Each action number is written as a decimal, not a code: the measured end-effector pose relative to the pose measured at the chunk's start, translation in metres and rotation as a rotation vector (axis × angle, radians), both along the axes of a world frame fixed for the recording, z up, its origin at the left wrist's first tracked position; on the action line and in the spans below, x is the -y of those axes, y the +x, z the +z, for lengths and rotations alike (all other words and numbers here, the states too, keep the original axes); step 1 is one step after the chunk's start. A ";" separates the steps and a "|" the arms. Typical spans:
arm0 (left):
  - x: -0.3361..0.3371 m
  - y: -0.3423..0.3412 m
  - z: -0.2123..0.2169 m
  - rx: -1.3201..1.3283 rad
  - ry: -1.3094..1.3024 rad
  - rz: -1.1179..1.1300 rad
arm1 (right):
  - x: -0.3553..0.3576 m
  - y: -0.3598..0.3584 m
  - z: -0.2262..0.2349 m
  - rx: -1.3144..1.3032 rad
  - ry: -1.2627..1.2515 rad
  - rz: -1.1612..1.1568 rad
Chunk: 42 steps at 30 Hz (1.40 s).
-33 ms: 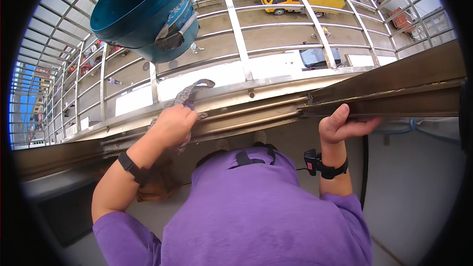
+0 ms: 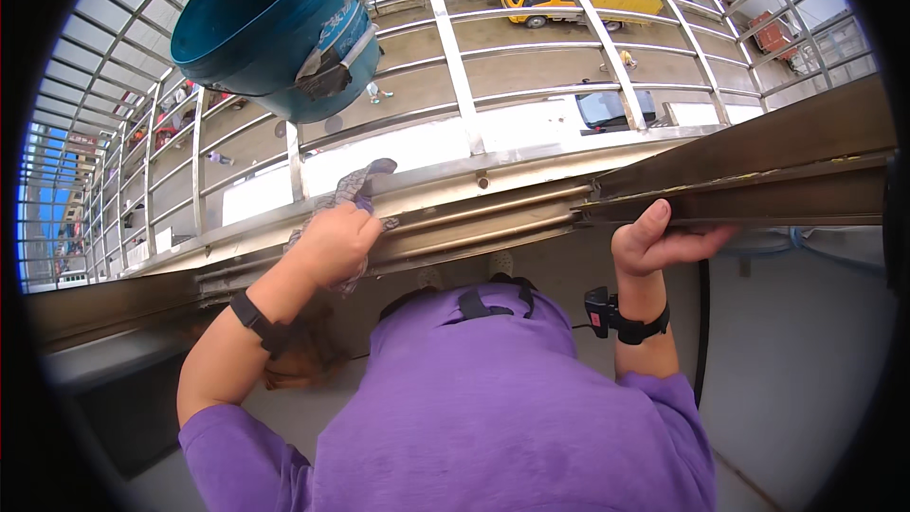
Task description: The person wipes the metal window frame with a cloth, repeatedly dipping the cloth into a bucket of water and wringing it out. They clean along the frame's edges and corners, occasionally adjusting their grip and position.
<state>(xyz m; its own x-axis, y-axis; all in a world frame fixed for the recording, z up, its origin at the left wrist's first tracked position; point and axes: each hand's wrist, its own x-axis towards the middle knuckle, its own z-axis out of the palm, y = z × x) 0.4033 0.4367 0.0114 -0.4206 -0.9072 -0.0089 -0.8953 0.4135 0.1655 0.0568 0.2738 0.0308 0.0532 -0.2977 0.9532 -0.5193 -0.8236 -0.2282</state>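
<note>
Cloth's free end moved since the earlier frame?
Yes, slightly: the free end of the cloth in the left hand has shifted left, away from the dark round spot on the sill.

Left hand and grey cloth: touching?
Touching. The head view shows the left hand closed around the grey cloth, fabric emerging above and below it.

Grey patterned cloth (image 2: 347,189) | crumpled, bunched | lying across grooved metal window track (image 2: 483,216)
</note>
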 end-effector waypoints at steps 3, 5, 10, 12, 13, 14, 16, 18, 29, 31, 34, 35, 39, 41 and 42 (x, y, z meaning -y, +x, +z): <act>0.015 -0.011 -0.008 -0.056 -0.094 -0.139 | -0.002 0.004 0.004 -0.014 -0.011 -0.040; 0.027 -0.023 -0.006 -0.021 -0.064 -0.210 | 0.000 0.006 0.003 0.023 -0.009 -0.001; 0.023 -0.026 -0.009 -0.062 -0.034 -0.051 | 0.004 0.000 -0.006 0.065 0.008 0.065; 0.004 -0.016 0.001 -0.015 0.077 0.119 | 0.002 0.000 -0.003 0.048 0.030 0.070; -0.007 0.000 0.006 0.040 0.134 0.177 | 0.001 -0.001 -0.002 0.036 0.045 0.072; -0.021 0.016 0.011 0.082 0.130 0.197 | 0.001 -0.002 -0.001 0.026 0.028 0.065; -0.048 0.054 0.023 0.221 0.240 0.249 | 0.003 0.000 -0.001 0.018 -0.011 0.050; -0.072 0.086 0.030 0.334 0.359 0.351 | 0.002 0.001 -0.002 0.028 -0.003 0.067; 0.004 -0.023 0.082 -0.285 -0.024 0.201 | 0.003 0.002 -0.006 0.053 -0.023 -0.042; 0.030 -0.052 0.078 -0.356 -0.053 0.134 | 0.004 -0.002 -0.008 0.047 -0.021 -0.039; 0.060 -0.101 0.058 -0.522 -0.147 0.019 | 0.003 0.002 -0.004 0.068 -0.002 0.023; 0.071 -0.119 0.049 -0.603 -0.167 0.001 | 0.002 0.003 -0.003 0.075 0.003 0.029; 0.115 -0.179 0.000 -0.721 -0.034 0.171 | 0.000 0.000 -0.004 0.007 -0.019 0.000; 0.121 -0.196 -0.027 -0.628 0.046 0.216 | 0.000 0.001 -0.005 -0.009 -0.011 -0.032; 0.119 -0.198 -0.030 -0.589 0.040 0.183 | -0.001 0.000 -0.005 -0.036 -0.007 -0.057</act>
